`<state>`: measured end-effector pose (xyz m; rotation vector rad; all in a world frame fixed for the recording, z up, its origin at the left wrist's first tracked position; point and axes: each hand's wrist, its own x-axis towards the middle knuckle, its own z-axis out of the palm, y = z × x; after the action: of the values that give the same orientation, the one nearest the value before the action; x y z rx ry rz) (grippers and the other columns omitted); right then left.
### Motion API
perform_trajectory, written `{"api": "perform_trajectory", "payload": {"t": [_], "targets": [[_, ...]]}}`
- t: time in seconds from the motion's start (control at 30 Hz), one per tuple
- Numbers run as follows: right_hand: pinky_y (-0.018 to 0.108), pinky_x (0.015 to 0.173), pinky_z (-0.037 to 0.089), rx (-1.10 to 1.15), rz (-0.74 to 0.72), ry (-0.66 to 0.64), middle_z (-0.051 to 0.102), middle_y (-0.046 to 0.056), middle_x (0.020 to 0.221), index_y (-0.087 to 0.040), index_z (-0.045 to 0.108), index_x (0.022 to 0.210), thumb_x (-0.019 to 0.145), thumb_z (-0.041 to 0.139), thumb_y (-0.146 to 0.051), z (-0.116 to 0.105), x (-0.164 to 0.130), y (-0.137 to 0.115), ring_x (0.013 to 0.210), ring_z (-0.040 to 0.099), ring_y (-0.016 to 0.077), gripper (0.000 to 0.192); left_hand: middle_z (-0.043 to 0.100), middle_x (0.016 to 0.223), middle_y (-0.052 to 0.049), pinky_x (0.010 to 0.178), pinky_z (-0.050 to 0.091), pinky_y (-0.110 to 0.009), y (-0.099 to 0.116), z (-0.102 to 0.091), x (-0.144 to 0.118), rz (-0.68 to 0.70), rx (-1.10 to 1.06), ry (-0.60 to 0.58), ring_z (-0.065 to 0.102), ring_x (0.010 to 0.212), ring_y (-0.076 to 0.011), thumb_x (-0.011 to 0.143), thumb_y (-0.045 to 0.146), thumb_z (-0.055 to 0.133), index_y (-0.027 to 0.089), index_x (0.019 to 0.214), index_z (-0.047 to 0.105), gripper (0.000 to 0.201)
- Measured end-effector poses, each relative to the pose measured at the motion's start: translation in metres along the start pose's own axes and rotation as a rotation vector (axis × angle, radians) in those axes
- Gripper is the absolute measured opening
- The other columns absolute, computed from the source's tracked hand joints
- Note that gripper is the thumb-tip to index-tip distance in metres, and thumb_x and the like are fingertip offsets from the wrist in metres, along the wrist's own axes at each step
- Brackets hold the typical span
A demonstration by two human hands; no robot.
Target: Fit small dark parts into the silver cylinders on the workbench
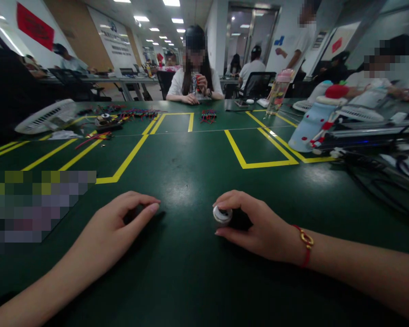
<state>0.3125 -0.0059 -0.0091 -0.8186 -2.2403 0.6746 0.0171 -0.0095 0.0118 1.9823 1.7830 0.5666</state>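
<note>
R hand (259, 227) grips white round part (222, 214) — table (191, 172).

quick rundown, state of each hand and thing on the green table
left hand: palm down, curled over something dark, hidden
right hand: fingers curled round a small white round part
white fan: tipped over on the table
pink-capped bottle: upright, capped
wire bundle: lying loose

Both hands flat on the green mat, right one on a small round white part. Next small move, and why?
Probably lift the small round white part clear of the table with the right hand. Its fingers already curl around the part, which sits on the mat. The left hand cups something dark that is mostly hidden, so I cannot tell whether it is ready to meet the part.
</note>
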Motion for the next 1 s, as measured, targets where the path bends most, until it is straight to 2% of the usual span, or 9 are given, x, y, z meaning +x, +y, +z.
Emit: {"api": "perform_trajectory", "payload": {"t": [0.1,0.17,0.3,0.47,0.57,0.67,0.8,0.9,1.0], "targets": [[0.027,0.090,0.051,0.050,0.095,0.017,0.059,0.003,0.117,-0.025,0.037,0.125,0.074,0.074,-0.037,0.000,-0.003,0.001,0.104,0.060,0.0118,0.064,0.064,0.108,-0.002,0.083,0.047,-0.034,0.038,0.015,0.001,0.268,-0.049,-0.033,0.060,0.098,-0.0221,0.089,0.046,0.055,0.030,0.109,0.066,0.027],[0.026,0.090,0.051,0.085,0.123,0.039,0.060,0.003,0.115,-0.025,0.033,0.126,0.074,0.075,-0.037,0.001,-0.003,0.002,0.104,0.061,0.0111,0.067,0.063,0.104,-0.001,0.083,0.047,-0.033,0.065,0.023,0.003,0.384,-0.107,-0.028,0.059,0.096,-0.0197,0.090,0.039,0.056,0.030,0.107,0.067,0.022],[0.023,0.079,0.052,0.056,0.146,0.049,0.061,0.002,0.107,-0.024,0.039,0.118,0.075,0.073,-0.038,0.002,-0.003,0.003,0.094,0.062,0.0097,0.057,0.062,0.094,0.000,0.076,0.047,-0.029,0.095,0.027,0.010,0.413,-0.185,-0.064,0.060,0.088,-0.0167,0.088,0.030,0.061,0.029,0.092,0.074,0.014],[0.023,0.075,0.049,0.000,0.142,0.042,0.062,0.002,0.104,-0.022,0.047,0.114,0.075,0.072,-0.032,-0.002,0.001,-0.002,0.089,0.060,0.0100,0.047,0.061,0.089,0.002,0.074,0.046,-0.029,0.079,0.018,0.012,0.306,-0.233,0.028,0.060,0.082,-0.0159,0.084,0.036,0.066,0.032,0.089,0.076,0.012],[0.024,0.075,0.048,-0.018,0.138,0.035,0.062,0.002,0.102,-0.021,0.053,0.109,0.075,0.070,-0.030,-0.004,0.003,-0.003,0.087,0.059,0.0099,0.039,0.062,0.089,0.001,0.075,0.046,-0.031,0.064,0.024,0.012,0.251,-0.214,-0.069,0.060,0.084,-0.0182,0.080,0.040,0.070,0.032,0.083,0.077,0.011],[0.024,0.073,0.048,-0.008,0.150,0.025,0.063,0.002,0.099,-0.020,0.055,0.107,0.075,0.072,-0.040,-0.003,0.002,-0.002,0.085,0.059,0.0102,0.042,0.063,0.085,-0.001,0.074,0.047,-0.033,0.057,0.038,0.013,0.251,-0.189,-0.184,0.060,0.085,-0.0203,0.078,0.041,0.071,0.032,0.082,0.078,0.012],[0.025,0.070,0.049,-0.010,0.159,0.016,0.063,0.003,0.098,-0.020,0.056,0.106,0.074,0.072,-0.048,-0.001,0.003,-0.003,0.083,0.060,0.0109,0.045,0.063,0.084,-0.001,0.075,0.045,-0.033,0.058,0.050,0.014,0.290,-0.137,-0.198,0.059,0.086,-0.0212,0.078,0.040,0.072,0.032,0.082,0.078,0.011],[0.026,0.074,0.052,-0.037,0.158,0.073,0.064,0.003,0.099,-0.021,0.056,0.107,0.075,0.071,-0.044,-0.011,0.002,-0.002,0.086,0.062,0.0119,0.042,0.063,0.088,-0.001,0.071,0.045,-0.032,0.056,0.039,0.012,0.245,-0.142,-0.181,0.059,0.081,-0.0204,0.078,0.045,0.071,0.032,0.096,0.076,0.023],[0.029,0.079,0.054,-0.099,0.248,0.248,0.064,0.005,0.101,-0.020,0.054,0.107,0.074,0.071,-0.042,-0.042,-0.007,0.012,0.089,0.064,0.0144,0.043,0.064,0.093,-0.003,0.067,0.044,-0.031,0.041,0.014,0.009,0.124,-0.130,-0.132,0.058,0.076,-0.0199,0.079,0.056,0.064,0.028,0.106,0.072,0.040]]}}
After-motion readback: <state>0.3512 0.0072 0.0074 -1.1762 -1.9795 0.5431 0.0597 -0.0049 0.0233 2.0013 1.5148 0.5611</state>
